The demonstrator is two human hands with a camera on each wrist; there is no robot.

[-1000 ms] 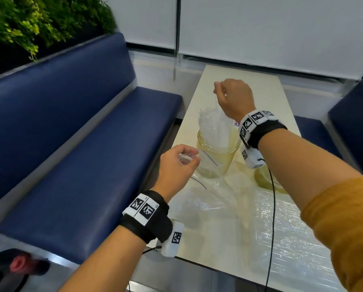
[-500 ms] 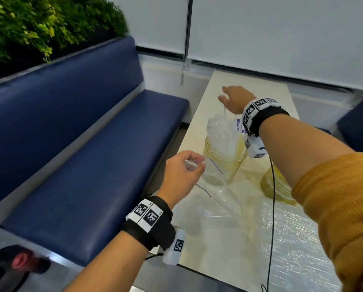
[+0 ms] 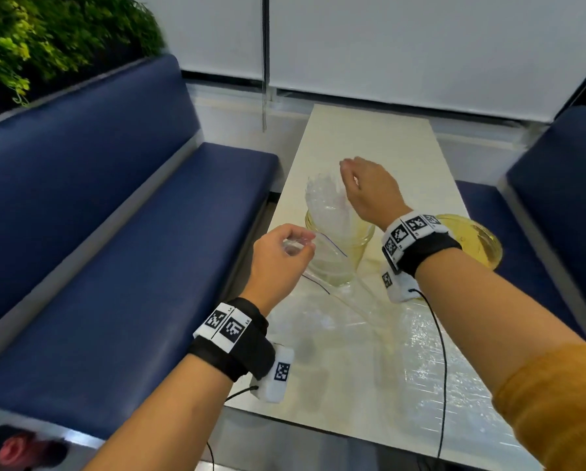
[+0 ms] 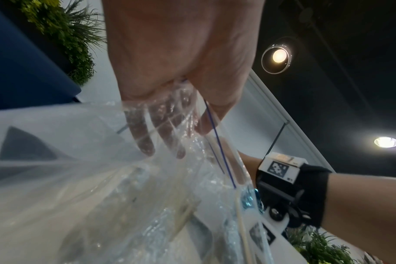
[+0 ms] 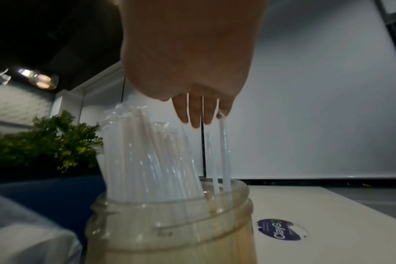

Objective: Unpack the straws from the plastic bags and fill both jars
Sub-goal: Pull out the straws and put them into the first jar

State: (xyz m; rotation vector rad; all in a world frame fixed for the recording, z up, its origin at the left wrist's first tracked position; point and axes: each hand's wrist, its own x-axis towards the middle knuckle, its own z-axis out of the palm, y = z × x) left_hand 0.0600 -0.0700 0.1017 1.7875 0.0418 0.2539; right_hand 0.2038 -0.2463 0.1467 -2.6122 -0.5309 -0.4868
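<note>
A clear jar point(image 3: 364, 241) point(image 5: 170, 223) stands on the table, packed with wrapped white straws point(image 3: 323, 198) point(image 5: 147, 151) that lean left. My right hand point(image 3: 347, 169) point(image 5: 199, 114) hovers over the straws with its fingers pointing down, their tips at the straw tops, gripping nothing. A second jar point(image 3: 475, 239) stands to the right, behind my right wrist. My left hand point(image 3: 300, 244) point(image 4: 165, 128) grips the mouth of a clear zip bag point(image 3: 339, 311) point(image 4: 102, 196), lifted just in front of the first jar.
The cream table point(image 3: 369, 130) runs away from me, with a round sticker point(image 5: 280, 230) beside the jar. Another clear bag of straws point(image 3: 431, 368) lies at the near right. Blue benches point(image 3: 131, 249) point(image 3: 556, 198) flank the table. A blind cord point(image 3: 264, 79) hangs at the far end.
My right hand let go above the jar, spread out past it, then came back over the straws with fingers down. My left hand kept hold of the bag.
</note>
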